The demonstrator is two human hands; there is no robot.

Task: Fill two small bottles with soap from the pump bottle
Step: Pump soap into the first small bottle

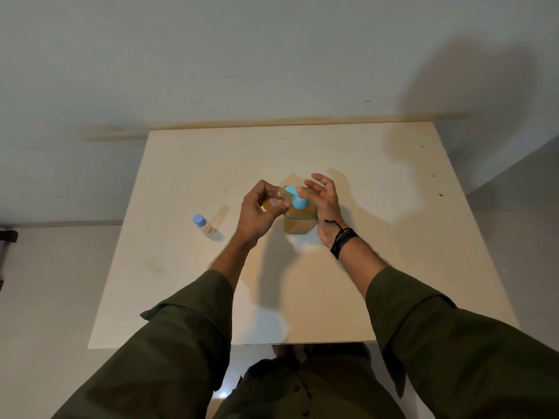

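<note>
The pump bottle point(298, 222), clear with amber soap and a light blue pump head, stands mid-table. My left hand point(257, 211) holds a small bottle point(272, 204) holding amber liquid, tilted with its mouth under the pump's spout. My right hand point(323, 207) rests on the pump head, thumb on top, fingers spread upward. A second small bottle point(203, 226), clear with a blue cap on, stands upright to the left, apart from both hands.
The cream table point(378, 267) stands against a pale wall. Its near edge runs just in front of my body. A dark object point(7, 237) shows at the far left edge of view, off the table.
</note>
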